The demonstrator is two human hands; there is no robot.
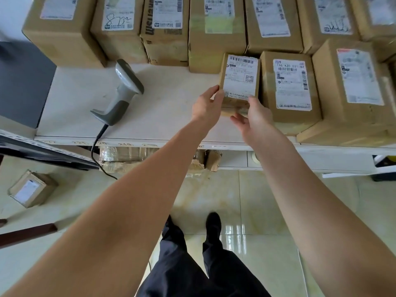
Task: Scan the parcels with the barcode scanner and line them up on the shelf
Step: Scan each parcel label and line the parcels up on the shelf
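A small cardboard parcel (240, 80) with a white barcode label stands on the white shelf (167, 116), beside a larger labelled parcel (291, 86) on its right. My left hand (206, 106) grips the small parcel's lower left edge. My right hand (251, 117) holds its lower right corner, fingers under its front. The grey barcode scanner (123, 91) lies on the shelf to the left, apart from both hands, its black cable hanging over the shelf's front edge.
Several labelled cardboard parcels (216, 28) line the back of the shelf, and a big one (353, 86) sits at the right. A small parcel (32, 188) lies on the tiled floor at left. More packages (126, 156) sit on the lower shelf.
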